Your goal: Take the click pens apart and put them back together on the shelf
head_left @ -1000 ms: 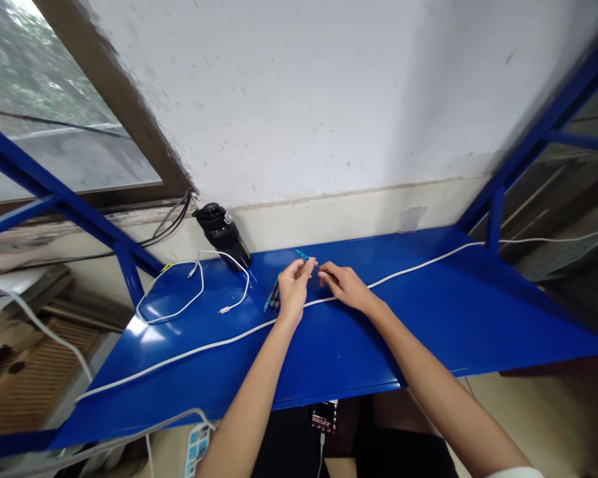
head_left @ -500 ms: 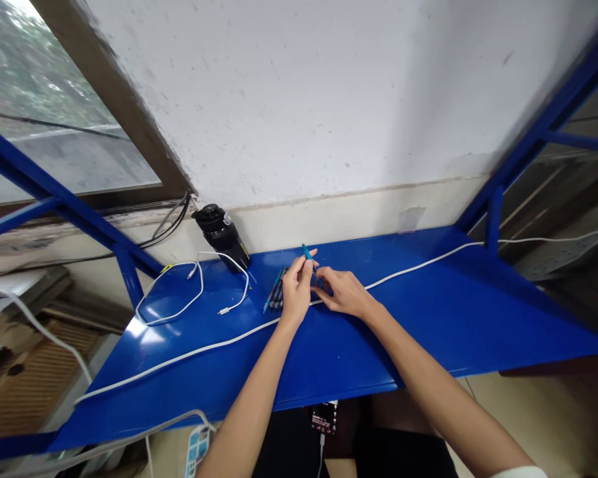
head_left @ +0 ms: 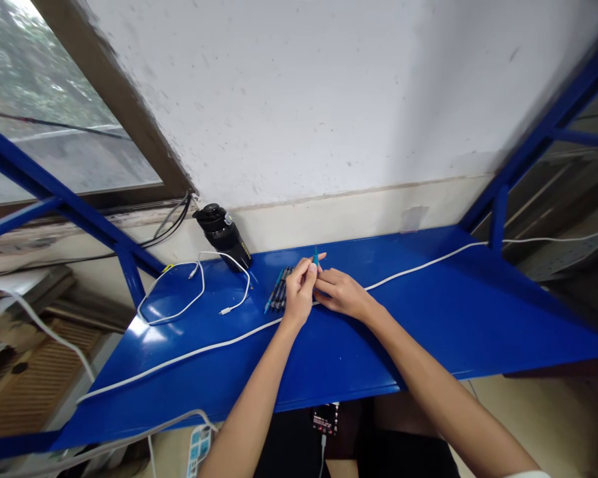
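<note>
A slim teal pen [head_left: 315,257] stands nearly upright between my hands, with only its upper tip showing. My left hand [head_left: 299,290] pinches it from the left. My right hand [head_left: 341,293] curls in from the right, its fingertips at the pen's lower part, which they hide. Just left of my left hand, several dark pens with blue parts [head_left: 279,290] lie side by side on the blue metal shelf [head_left: 428,312]. A thick white cable [head_left: 199,350] runs along the shelf beneath my wrists.
A black water bottle [head_left: 222,236] lies tilted against the wall, next to a looped white charging cable [head_left: 194,292]. A window [head_left: 54,99] sits at upper left. Blue frame bars [head_left: 543,146] rise at both shelf ends. A phone [head_left: 325,418] shows below the shelf edge.
The teal pen has turned from leaning left to nearly upright between my hands. My hands have moved slightly closer around it.
</note>
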Demonstrator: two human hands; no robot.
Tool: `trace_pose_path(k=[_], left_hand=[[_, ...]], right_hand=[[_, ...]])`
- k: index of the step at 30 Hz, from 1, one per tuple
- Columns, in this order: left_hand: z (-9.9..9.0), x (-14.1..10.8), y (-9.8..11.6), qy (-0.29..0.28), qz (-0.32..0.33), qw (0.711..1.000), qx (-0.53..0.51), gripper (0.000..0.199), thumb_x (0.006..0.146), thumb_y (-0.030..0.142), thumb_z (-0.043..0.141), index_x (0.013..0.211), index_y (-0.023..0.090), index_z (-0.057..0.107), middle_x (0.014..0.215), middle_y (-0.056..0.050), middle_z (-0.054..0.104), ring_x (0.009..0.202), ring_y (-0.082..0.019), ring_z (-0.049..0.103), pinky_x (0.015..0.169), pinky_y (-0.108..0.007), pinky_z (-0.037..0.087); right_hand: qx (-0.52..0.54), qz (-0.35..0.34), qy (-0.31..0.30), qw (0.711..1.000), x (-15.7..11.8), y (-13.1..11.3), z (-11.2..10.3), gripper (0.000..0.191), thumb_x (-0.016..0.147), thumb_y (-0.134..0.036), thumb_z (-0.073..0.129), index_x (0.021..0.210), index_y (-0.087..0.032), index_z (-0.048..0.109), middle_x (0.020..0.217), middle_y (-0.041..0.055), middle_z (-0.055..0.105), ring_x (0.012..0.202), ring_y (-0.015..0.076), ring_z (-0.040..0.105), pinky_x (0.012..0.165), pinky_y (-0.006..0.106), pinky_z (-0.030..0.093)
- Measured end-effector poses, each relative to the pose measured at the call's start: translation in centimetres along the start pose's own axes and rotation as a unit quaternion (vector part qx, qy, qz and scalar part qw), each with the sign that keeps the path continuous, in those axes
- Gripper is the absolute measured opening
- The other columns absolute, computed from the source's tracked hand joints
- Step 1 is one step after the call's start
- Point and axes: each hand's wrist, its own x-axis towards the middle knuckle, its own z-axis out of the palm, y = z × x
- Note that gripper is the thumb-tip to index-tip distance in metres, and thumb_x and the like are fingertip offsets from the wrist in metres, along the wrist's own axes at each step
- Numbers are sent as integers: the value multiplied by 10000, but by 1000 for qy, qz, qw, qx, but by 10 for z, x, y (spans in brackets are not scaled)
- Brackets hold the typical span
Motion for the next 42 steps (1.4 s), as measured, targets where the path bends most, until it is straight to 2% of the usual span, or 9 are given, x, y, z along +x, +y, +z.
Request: trace_pose_path(k=[5,14,22,26,29,33,36,39,42], left_hand=[[1,-1,1,-7,3,1000,4,379,1130,467,556,1155,208,831,1050,-78,747,1002,-239,690,962,-356,517],[0,1,-2,2,-4,1000,-14,361,1123,464,575,1161,206,825,1075,-83,763,984,-235,696,940,-352,528],[0,0,-2,2,-13,1000,20,404,1123,508,556,1162,208,825,1059,-85,767,997,-244,708,958,-361,541],[0,2,-11,41,-43,998,32,432,1097,549,589,1235,200,804,1064,-97,797,1013,-264,746,951,-381,573],[-3,5,-21,69,-56,995,55,414,1084,530,620,1256,195,793,1146,-121,817,1066,-275,765,962,-390,585],[-23,12,-33,63,-40,982,174,304,1092,407,614,1234,195,779,1203,-129,803,1091,-267,767,982,-398,596],[-51,18,-39,39,-28,948,315,237,1069,330,620,1189,206,782,1226,-125,781,1167,-295,738,1095,-475,554],[-83,19,-42,24,-39,935,351,225,1020,310,665,1176,212,795,1252,-145,769,1255,-355,697,1175,-575,487],[-110,12,-45,-21,-50,931,361,316,1039,362,634,1282,215,774,1333,-143,763,1287,-331,705,1180,-540,509]], right_hand=[[8,-2,9,1000,0,0,2,143,1084,-146,550,1099,-185,687,969,107,717,870,241,653,781,361,516],[28,1,24,999,2,-3,-1,145,1063,-136,561,1113,-184,688,988,112,701,872,245,628,777,363,520],[37,16,-8,999,-1,-1,2,148,1068,-171,562,1119,-194,700,988,112,721,903,257,666,821,385,543],[62,46,-18,997,-1,-4,1,243,1017,-219,634,1255,-198,682,1169,158,733,1077,314,690,925,459,567],[80,81,-12,993,-1,-6,-2,316,1016,-290,676,1318,-197,660,1172,148,728,1069,308,685,951,463,564],[67,148,-31,986,-2,-4,-5,388,1045,-386,693,1375,-186,650,1012,91,723,914,263,667,877,406,543],[41,186,-79,979,-4,0,-3,421,1051,-399,691,1406,-178,651,987,79,732,921,259,676,898,401,523],[26,201,-110,973,-6,1,0,441,1045,-398,692,1421,-171,659,1023,96,748,984,278,692,964,438,514],[22,203,-122,971,-6,0,2,459,1044,-402,686,1437,-166,665,1066,121,756,1041,304,699,1036,501,499]])
